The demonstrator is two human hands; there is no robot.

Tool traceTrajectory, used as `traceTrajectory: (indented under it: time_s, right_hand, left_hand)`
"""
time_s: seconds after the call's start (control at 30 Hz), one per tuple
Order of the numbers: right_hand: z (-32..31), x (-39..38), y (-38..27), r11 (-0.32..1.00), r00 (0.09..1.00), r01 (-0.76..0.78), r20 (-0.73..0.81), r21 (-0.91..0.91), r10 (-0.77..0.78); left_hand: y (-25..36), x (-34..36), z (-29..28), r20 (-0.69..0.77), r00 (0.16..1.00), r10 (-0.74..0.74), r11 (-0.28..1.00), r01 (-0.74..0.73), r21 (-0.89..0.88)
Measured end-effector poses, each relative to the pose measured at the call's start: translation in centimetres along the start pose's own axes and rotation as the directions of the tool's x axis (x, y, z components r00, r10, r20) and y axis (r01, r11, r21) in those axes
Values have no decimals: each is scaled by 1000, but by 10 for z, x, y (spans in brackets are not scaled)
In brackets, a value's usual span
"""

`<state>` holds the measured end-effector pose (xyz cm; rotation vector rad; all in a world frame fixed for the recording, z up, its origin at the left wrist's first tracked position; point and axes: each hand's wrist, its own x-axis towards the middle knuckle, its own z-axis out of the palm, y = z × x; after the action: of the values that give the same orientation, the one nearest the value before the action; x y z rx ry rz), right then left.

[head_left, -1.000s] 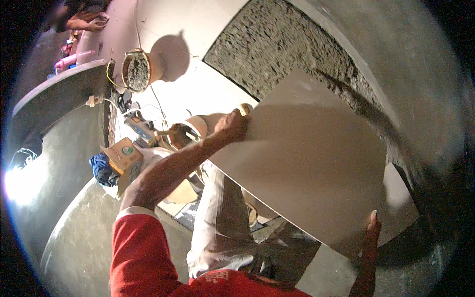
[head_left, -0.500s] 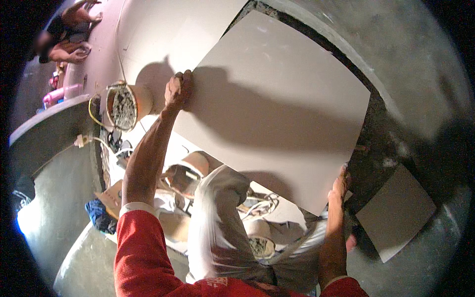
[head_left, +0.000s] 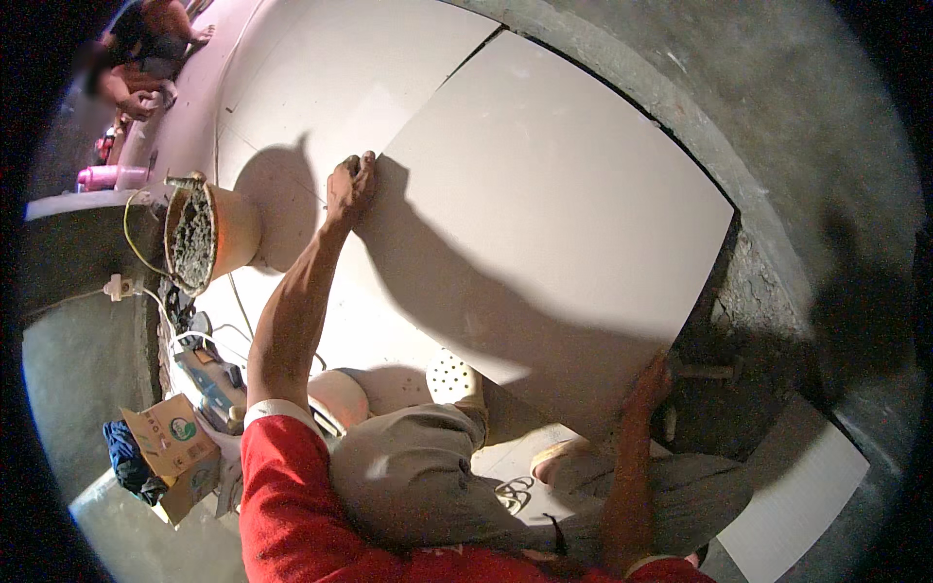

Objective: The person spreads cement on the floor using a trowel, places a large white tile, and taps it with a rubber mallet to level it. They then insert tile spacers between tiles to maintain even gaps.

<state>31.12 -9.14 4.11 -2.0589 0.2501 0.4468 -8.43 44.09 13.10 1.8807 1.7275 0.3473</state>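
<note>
A large pale square tile (head_left: 554,175) lies low against the floor at the foot of the wall, its far edge along a narrow dark gap. My left hand (head_left: 352,185) is closed on its left edge, fingers curled at the rim. My right hand (head_left: 649,384) grips the tile's near right edge; shadow covers part of its fingers. Just right of that hand, a hammer-like tool (head_left: 705,371) rests on the dark rough bed. My shadow falls across the near half of the tile.
At left stands a bucket of grey mortar (head_left: 191,238). A cardboard box (head_left: 173,442), cables and a socket (head_left: 119,288) are near it. Another tile (head_left: 797,496) lies at lower right. My clog (head_left: 449,377) is by the tile's near edge. Another person (head_left: 146,58) squats at far left.
The tile has come down from a raised, tilted position to lie nearly flat, with its far edge close to the wall. My hands have stayed on it, and I have leaned forward.
</note>
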Motion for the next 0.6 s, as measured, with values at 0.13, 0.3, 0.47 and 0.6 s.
traceTrajectory:
  time_s: [0.13,0.3,0.47,0.6]
  right_hand:
    - [13,-5,6,993,999,45,35,-109,-42]
    - [33,-21,8,991,997,71,-29,-115,-75]
    - [51,-13,7,956,995,97,18,-277,-96]
    - [55,-15,-8,987,999,48,23,-151,-46]
  left_hand:
    - [-22,11,25,-62,998,10,994,-16,-110]
    - [-50,31,49,-32,999,-33,989,28,-146]
    - [-62,41,59,-15,1000,-12,979,8,-205]
    - [-52,37,59,-39,999,-23,977,14,-214]
